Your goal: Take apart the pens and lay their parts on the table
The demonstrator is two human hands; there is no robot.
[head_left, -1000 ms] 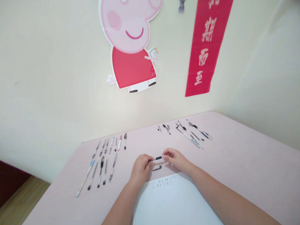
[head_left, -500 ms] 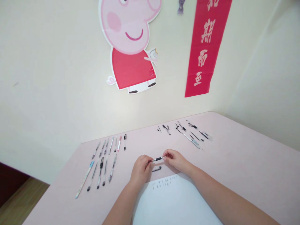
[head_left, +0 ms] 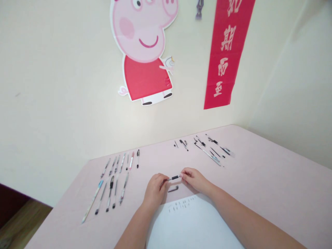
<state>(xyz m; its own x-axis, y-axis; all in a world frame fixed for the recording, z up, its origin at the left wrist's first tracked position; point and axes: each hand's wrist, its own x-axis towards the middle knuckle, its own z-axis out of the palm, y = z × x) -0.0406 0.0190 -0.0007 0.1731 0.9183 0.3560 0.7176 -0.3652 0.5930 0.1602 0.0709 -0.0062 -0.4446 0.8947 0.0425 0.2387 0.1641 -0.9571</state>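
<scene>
Between my two hands is a slim pen (head_left: 175, 177) with a black grip, held level just above the table. My left hand (head_left: 155, 188) pinches its left end, and my right hand (head_left: 193, 178) pinches the tip end on the right. Fingers cover both ends of the pen. Just below it, a dark pen cap (head_left: 173, 189) with a clip lies on the table. A white sheet of paper (head_left: 192, 224) with small handwritten marks along its top edge lies under my forearms.
On the pink table (head_left: 155, 159), several pens (head_left: 111, 192) lie in two rows at left. Several pen parts and pens (head_left: 211, 148) are scattered at the back right. Behind stands a wall with a pig cutout (head_left: 147, 76) and a red banner (head_left: 223, 62).
The view has tilted up slightly, so everything sits a little lower. Both hands keep their hold on the pen, with the right fingers shifted slightly at its tip end.
</scene>
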